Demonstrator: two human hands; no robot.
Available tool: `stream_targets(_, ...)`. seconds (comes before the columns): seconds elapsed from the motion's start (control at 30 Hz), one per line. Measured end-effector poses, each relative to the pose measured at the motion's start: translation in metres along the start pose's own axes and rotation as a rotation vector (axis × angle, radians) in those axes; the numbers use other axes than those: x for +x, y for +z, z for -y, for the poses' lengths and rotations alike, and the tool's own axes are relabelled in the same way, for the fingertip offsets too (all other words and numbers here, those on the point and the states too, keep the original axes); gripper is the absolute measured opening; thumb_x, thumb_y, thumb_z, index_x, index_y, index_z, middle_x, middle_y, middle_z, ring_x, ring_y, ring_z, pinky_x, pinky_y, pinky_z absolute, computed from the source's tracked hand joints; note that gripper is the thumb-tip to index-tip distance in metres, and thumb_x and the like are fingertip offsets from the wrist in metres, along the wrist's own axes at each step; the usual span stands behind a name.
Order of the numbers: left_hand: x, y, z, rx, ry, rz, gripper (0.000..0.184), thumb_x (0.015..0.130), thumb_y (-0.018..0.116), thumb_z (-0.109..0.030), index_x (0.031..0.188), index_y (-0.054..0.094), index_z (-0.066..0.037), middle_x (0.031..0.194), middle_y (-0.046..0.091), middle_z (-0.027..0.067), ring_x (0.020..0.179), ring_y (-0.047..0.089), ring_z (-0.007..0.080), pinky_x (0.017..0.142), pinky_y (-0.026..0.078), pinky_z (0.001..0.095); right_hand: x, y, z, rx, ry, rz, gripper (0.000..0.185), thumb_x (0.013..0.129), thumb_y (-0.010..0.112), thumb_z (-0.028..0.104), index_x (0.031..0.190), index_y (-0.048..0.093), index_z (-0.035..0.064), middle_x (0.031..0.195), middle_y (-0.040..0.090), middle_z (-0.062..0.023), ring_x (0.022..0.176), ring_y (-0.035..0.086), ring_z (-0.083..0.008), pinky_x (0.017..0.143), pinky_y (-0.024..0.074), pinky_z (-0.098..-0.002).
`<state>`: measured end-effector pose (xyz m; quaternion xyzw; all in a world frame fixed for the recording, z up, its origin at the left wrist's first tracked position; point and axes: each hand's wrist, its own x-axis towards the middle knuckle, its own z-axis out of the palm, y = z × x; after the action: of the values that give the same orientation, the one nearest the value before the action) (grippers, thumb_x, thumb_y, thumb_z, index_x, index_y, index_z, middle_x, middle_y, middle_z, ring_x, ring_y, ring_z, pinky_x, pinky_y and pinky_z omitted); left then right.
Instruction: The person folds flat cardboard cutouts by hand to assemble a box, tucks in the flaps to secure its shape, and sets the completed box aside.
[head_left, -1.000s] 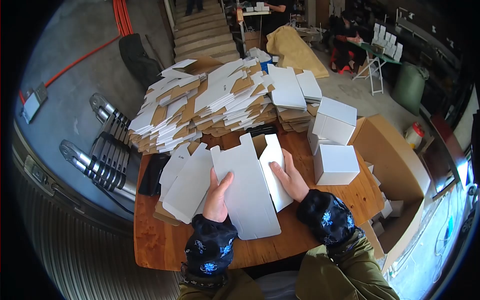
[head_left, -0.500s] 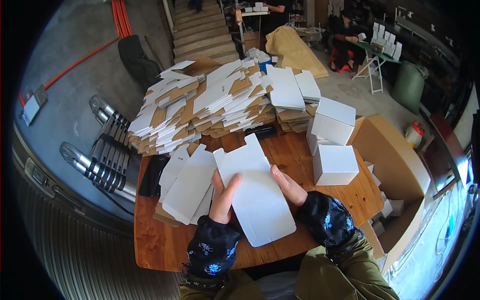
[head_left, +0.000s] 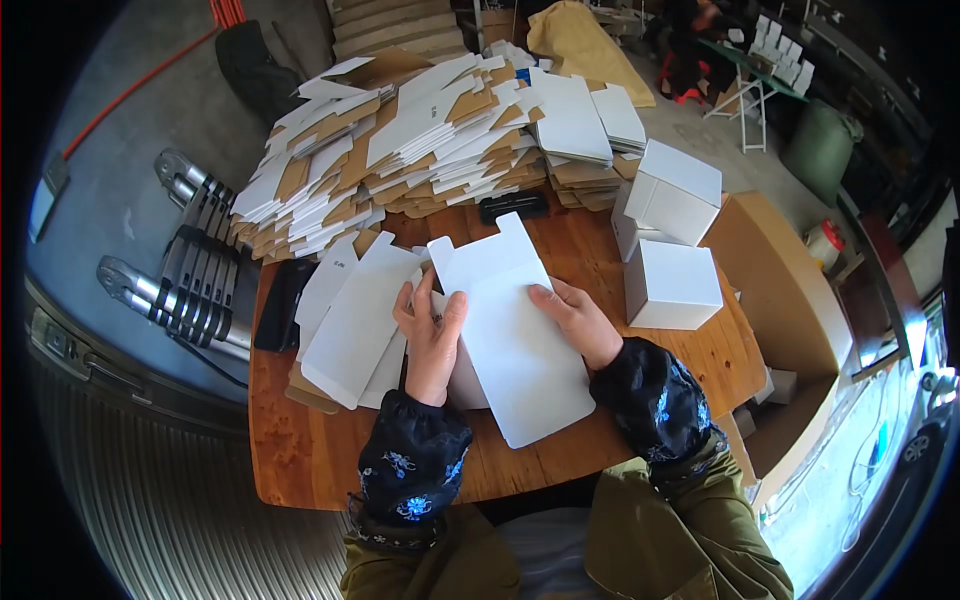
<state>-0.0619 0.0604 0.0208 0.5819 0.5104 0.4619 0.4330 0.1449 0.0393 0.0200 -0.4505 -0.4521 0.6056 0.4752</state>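
Both hands meet at a white carton (head_left: 515,340), folded flat or nearly so, which leans over the near part of the wooden surface (head_left: 330,455) with its notched end pointing away from the person. The right hand (head_left: 580,322) holds its right edge, the thumb lying on the white face and the other fingers partly hidden behind. The left hand (head_left: 432,345) is at the opposite edge, thumb against the border of the panel and fingers a little spread to the left; whether they close on the carton or only brace it is hard to tell, since a panel with a small dark print shows between them and the thumb

Just beside the left hand lie a few loose flat cartons (head_left: 360,325), overlapping one another, with a black case (head_left: 283,305) at their left. Beyond the hands, a large pile of flattened cartons (head_left: 420,140) (white on one face, brown on the other) covers the far part of the surface, and a small black object (head_left: 513,207) sits at its near edge. To the right of the right hand stands a formed white box (head_left: 672,290), with another white box (head_left: 678,190) tilted behind it. Past the surface's right edge, a big open cardboard box (head_left: 790,300) has white pieces inside
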Motion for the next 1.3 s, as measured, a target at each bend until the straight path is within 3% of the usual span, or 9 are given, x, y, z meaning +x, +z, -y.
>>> stream_targets(0.17, -0.001, -0.003, 0.004, 0.057, 0.069, -0.029, 0.068, 0.095, 0.060, -0.044, 0.150, 0.030, -0.015, 0.150, 0.007, 0.0222, 0.141, 0.015, 0.0332, 0.113, 0.026, 0.0436, 0.000, -0.011, 0.001, 0.012, -0.088, -0.060, 0.046, 0.100, 0.055, 0.033, 0.127, 0.055, -0.0044, 0.106, 0.067, -0.0066, 0.092, 0.063, -0.0116, 0.084, 0.0498, -0.0251)
stream_targets(0.2, -0.001, -0.006, -0.001, 0.053, 0.065, -0.063, 0.069, 0.096, 0.062, -0.036, 0.150, 0.026, -0.013, 0.150, 0.007, 0.0193, 0.137, 0.026, 0.0299, 0.114, 0.026, 0.0406, 0.000, -0.013, 0.002, 0.034, -0.099, -0.076, 0.046, 0.100, 0.054, 0.034, 0.126, 0.055, -0.0049, 0.105, 0.067, -0.0069, 0.091, 0.063, -0.0117, 0.083, 0.0499, -0.0253)
stream_targets(0.3, 0.003, -0.008, 0.004, -0.324, 0.089, -0.134, 0.072, 0.093, 0.066, -0.025, 0.149, 0.024, -0.009, 0.150, 0.013, 0.0186, 0.131, 0.037, 0.0266, 0.111, 0.031, 0.0380, -0.002, -0.016, 0.003, 0.036, -0.112, -0.103, 0.050, 0.101, 0.053, 0.037, 0.125, 0.055, -0.0064, 0.104, 0.067, -0.0074, 0.091, 0.063, -0.0117, 0.083, 0.0497, -0.0253)
stream_targets(0.33, 0.000, -0.010, -0.003, -0.451, 0.019, -0.115, 0.073, 0.092, 0.068, -0.016, 0.148, 0.023, -0.006, 0.144, 0.032, 0.0176, 0.126, 0.044, 0.0229, 0.107, 0.037, 0.0361, -0.002, -0.016, 0.004, 0.027, -0.114, -0.108, 0.051, 0.101, 0.053, 0.038, 0.125, 0.055, -0.0066, 0.105, 0.067, -0.0074, 0.092, 0.063, -0.0117, 0.083, 0.0496, -0.0252)
stream_targets(0.43, 0.006, -0.018, 0.009, -0.557, -0.106, -0.032, 0.062, 0.092, 0.067, -0.017, 0.143, 0.034, -0.005, 0.132, 0.051, 0.0124, 0.119, 0.052, 0.0202, 0.101, 0.042, 0.0349, -0.001, -0.016, 0.003, 0.014, -0.105, -0.122, 0.053, 0.101, 0.051, 0.040, 0.125, 0.055, -0.0069, 0.105, 0.067, -0.0074, 0.093, 0.062, -0.0114, 0.084, 0.0491, -0.0245)
stream_targets(0.53, 0.009, -0.028, 0.012, -0.722, -0.310, 0.129, 0.050, 0.093, 0.066, -0.018, 0.135, 0.045, -0.005, 0.122, 0.059, 0.0071, 0.114, 0.056, 0.0179, 0.099, 0.044, 0.0353, 0.002, -0.016, -0.001, 0.010, -0.094, -0.159, 0.052, 0.102, 0.049, 0.042, 0.124, 0.057, -0.0052, 0.105, 0.067, -0.0061, 0.092, 0.062, -0.0103, 0.084, 0.0486, -0.0238)
stream_targets(0.63, 0.005, -0.024, 0.011, -0.705, -0.355, 0.129, 0.044, 0.093, 0.067, -0.020, 0.131, 0.052, -0.005, 0.120, 0.060, 0.0051, 0.112, 0.058, 0.0176, 0.097, 0.045, 0.0356, 0.007, -0.016, -0.005, -0.016, -0.137, -0.190, 0.054, 0.103, 0.047, 0.043, 0.123, 0.057, -0.0059, 0.105, 0.067, -0.0062, 0.092, 0.062, -0.0105, 0.083, 0.0487, -0.0234)
stream_targets(1.07, 0.003, -0.023, 0.003, -0.705, -0.291, 0.136, 0.046, 0.093, 0.066, -0.025, 0.130, 0.051, -0.003, 0.119, 0.061, 0.0060, 0.109, 0.059, 0.0166, 0.094, 0.047, 0.0330, 0.005, -0.012, -0.005, -0.045, -0.100, -0.266, 0.057, 0.103, 0.045, 0.045, 0.118, 0.058, -0.0083, 0.099, 0.066, -0.0049, 0.088, 0.059, -0.0089, 0.080, 0.0482, -0.0226)
stream_targets(1.3, 0.000, -0.017, 0.006, -0.785, -0.320, 0.124, 0.046, 0.094, 0.065, -0.030, 0.129, 0.052, -0.003, 0.118, 0.062, 0.0073, 0.107, 0.061, 0.0185, 0.091, 0.049, 0.0344, 0.008, -0.012, -0.012, -0.036, -0.154, -0.216, 0.052, 0.105, 0.043, 0.042, 0.120, 0.057, -0.0059, 0.104, 0.063, -0.0024, 0.093, 0.055, -0.0075, 0.084, 0.0451, -0.0220)
